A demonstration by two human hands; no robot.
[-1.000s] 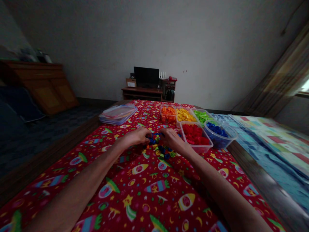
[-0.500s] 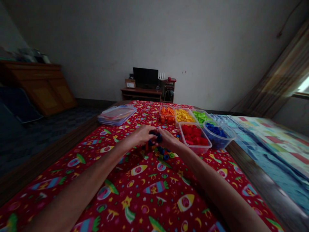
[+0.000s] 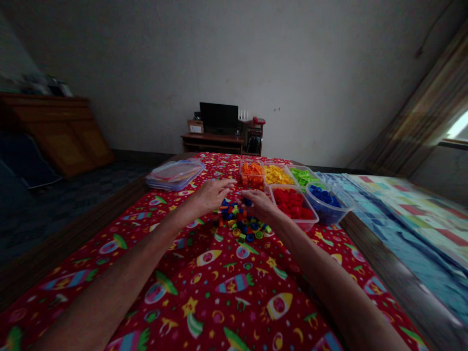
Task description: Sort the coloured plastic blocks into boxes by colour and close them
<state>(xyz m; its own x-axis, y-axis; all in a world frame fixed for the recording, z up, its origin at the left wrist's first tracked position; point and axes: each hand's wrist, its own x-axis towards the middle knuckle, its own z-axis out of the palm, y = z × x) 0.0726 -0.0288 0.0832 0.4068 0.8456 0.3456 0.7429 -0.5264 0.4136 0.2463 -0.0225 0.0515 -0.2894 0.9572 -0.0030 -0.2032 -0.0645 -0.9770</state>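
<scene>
A small heap of mixed coloured toy pieces [image 3: 241, 224] lies on the red rocket-print cloth [image 3: 219, 287]. My left hand [image 3: 210, 194] hovers at the heap's left far edge, fingers stretched out, nothing seen in it. My right hand [image 3: 260, 204] is at the heap's right far edge, its fingertips pinched on a blue piece [image 3: 247, 201]. Behind the heap stand clear tubs sorted by colour: orange [image 3: 252, 173], yellow [image 3: 277, 174], green [image 3: 304, 175], red [image 3: 292, 204] and a round blue one [image 3: 326, 199].
A stack of clear lids [image 3: 174, 173] lies at the cloth's far left. A blue patterned mat [image 3: 409, 229] runs along the right. A low table with a dark screen [image 3: 218, 118] stands at the far wall, a wooden cabinet [image 3: 62, 129] at left.
My hands were closed together over the heap; now they have parted, the left one opening out and lifting toward the far left, the right keeping a blue piece. More of the heap shows.
</scene>
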